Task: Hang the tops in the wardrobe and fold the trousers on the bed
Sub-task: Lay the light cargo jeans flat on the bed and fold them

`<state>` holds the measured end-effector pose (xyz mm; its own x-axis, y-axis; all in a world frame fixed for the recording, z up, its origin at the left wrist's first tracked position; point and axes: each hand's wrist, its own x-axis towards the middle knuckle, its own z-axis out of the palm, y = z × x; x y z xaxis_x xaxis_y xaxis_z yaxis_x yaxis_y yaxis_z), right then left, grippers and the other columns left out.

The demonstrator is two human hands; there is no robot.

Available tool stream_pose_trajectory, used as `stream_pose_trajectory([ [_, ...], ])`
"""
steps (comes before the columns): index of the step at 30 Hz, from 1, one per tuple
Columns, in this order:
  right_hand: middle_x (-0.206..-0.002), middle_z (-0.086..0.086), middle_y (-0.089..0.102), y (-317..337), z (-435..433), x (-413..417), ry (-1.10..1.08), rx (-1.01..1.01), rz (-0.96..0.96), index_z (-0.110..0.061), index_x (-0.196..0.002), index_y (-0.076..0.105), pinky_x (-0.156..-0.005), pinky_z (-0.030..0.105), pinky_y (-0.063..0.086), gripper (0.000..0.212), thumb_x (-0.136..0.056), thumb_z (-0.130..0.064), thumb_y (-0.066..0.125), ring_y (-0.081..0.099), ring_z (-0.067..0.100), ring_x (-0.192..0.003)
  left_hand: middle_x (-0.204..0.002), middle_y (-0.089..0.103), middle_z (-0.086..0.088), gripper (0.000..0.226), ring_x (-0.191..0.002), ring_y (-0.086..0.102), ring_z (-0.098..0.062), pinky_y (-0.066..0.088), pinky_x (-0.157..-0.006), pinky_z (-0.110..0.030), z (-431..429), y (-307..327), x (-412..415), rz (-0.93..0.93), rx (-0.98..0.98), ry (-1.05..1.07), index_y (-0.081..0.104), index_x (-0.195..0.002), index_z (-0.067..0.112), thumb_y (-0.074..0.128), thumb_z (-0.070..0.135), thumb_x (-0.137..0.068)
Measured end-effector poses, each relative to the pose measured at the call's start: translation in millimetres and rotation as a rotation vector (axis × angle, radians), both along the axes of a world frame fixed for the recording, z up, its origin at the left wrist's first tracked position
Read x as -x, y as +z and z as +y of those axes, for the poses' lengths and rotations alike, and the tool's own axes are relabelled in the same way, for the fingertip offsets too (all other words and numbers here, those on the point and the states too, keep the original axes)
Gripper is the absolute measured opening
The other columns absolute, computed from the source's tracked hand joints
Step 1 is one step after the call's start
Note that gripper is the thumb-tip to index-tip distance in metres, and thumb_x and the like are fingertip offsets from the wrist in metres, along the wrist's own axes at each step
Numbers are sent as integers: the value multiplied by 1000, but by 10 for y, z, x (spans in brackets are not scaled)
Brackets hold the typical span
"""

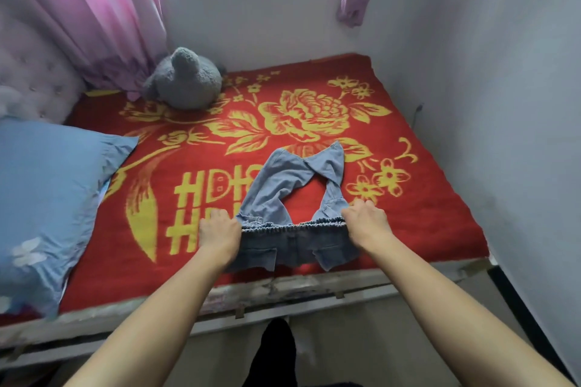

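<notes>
I'm on the folding step: the denim trousers [276, 185] lie by the bed's [424, 207] 6 o'clock edge, legs crossed toward 12. My left hand [218, 234] grips the waistband's 9 o'clock end and my right hand [366, 223] its 3 o'clock end, both arms outstretched. Next, I judge, uncross the legs, then fold one side over the other.

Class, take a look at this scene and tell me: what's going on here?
A person at the bed grips small blue denim trousers by the elastic waistband, left hand at one end, right hand at the other. The legs lie crossed on the red flowered blanket; no tidy fold shows yet. A grey plush toy and a blue pillow sit farther off.
</notes>
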<state>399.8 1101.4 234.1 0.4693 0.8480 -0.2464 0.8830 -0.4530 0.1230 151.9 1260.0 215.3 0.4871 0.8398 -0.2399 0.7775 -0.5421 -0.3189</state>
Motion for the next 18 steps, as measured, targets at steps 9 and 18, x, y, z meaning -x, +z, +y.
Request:
stream_pose_trajectory([
  [9,-131,10,49,-417,883,-462,-63,382,113,-11,-132,54,-97,40,47,46,-88,-22,61,52,28,-123,-121,50,-6,36,-117,48,-27,47,-88,-40,974,-452,-418,32,246,-58,61,-118,16,44,3,-90],
  [18,-103,14,64,322,2498,-1443,-285,604,671,-9,-110,70,-84,41,60,28,-85,-22,70,65,26,-88,-103,72,-22,29,-83,74,-30,62,-74,-42,2806,175,-1352,271,857,78,66,-110,-7,48,4,-90],
])
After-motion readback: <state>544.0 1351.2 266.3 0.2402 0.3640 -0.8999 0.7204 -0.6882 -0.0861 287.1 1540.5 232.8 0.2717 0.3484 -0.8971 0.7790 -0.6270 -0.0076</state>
